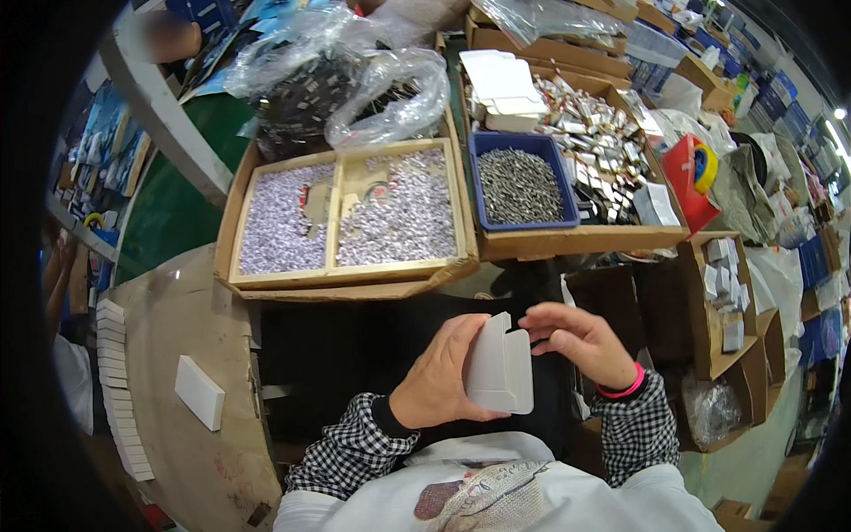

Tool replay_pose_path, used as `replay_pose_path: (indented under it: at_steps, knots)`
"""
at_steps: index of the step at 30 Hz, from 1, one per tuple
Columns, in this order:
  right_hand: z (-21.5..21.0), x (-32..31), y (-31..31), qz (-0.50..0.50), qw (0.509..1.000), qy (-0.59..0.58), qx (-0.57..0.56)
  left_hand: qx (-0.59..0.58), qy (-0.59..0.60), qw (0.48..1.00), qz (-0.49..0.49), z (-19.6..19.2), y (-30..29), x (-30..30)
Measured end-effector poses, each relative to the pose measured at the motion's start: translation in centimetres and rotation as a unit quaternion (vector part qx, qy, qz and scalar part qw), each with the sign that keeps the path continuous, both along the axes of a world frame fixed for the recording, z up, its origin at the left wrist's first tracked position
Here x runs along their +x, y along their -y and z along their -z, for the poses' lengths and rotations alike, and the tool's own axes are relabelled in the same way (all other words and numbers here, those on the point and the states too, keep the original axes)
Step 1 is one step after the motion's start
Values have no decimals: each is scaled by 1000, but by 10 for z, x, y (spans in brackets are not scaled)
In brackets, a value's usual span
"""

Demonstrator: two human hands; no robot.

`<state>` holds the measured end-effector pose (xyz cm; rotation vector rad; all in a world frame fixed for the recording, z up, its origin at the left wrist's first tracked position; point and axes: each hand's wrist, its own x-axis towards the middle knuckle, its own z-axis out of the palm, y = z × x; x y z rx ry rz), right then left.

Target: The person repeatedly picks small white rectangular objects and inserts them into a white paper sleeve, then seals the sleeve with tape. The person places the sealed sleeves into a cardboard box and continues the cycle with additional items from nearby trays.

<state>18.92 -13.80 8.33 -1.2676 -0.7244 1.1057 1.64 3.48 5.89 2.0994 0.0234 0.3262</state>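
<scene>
left hand (443, 368) wraps white card box (489, 372) from left side, thumb on lower edge, before white-clothed torso (603, 505); likely so flap (521, 377) faces right hand (576, 341). right hand loosely curled beside flap, grip cannot be told. pale wooden two-section tray (355, 269) sits ahead in brown cardboard carton (355, 291), apparently for easy reach; dark gap between carton's near edge and hands leaves room for turning box.

A plain white cardboard box (496, 371) sits in the left hand's (436, 374) grasp, held nearly upright with a slight tilt. Its upper edge is notched, and its right-hand panel has rounded corners.
</scene>
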Motion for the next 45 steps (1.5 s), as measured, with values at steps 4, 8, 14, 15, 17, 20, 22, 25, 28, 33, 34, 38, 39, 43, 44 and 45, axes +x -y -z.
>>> replay_pose_path:
  at_steps: [4,8,14,15,17,20,22,25,28,33,34,38,39,43,44,45]
  knots:
    - [-26,8,0,-96,994,-8,-55,138,21,989,-52,5,12,3]
    - [-27,6,-10,-147,972,94,-158,210,30,974,-73,13,16,3]
    - [3,-4,-22,-87,955,245,-146,250,11,962,-114,22,24,3]
    - [7,-1,-22,-79,959,221,-156,239,13,964,-114,23,24,3]
    - [15,3,-25,-54,977,178,-107,214,17,970,-114,27,24,4]
    - [17,7,-17,41,990,-57,-119,212,27,954,-209,35,24,7]
    - [22,-7,-16,72,989,-55,-116,241,15,932,-270,40,20,10]
    - [35,-51,-19,108,994,15,-29,249,18,924,-289,48,22,18]
    - [47,-67,-22,218,966,100,-100,267,15,917,-295,56,27,25]
    - [67,-75,-37,305,951,42,-36,302,11,894,-331,75,31,37]
    - [70,-74,-39,318,947,37,-37,302,19,891,-338,78,32,39]
    - [83,-68,-40,325,945,-32,4,297,-15,895,-332,83,34,44]
    - [85,-61,-38,314,949,-36,-7,292,-25,901,-319,82,36,43]
    - [82,-35,-18,282,953,-62,-91,222,-28,941,-253,71,46,32]
    - [80,-31,-14,274,952,-81,-112,208,-10,950,-235,68,48,29]
    - [78,-27,-10,259,956,-96,-101,161,-8,962,-218,66,51,26]
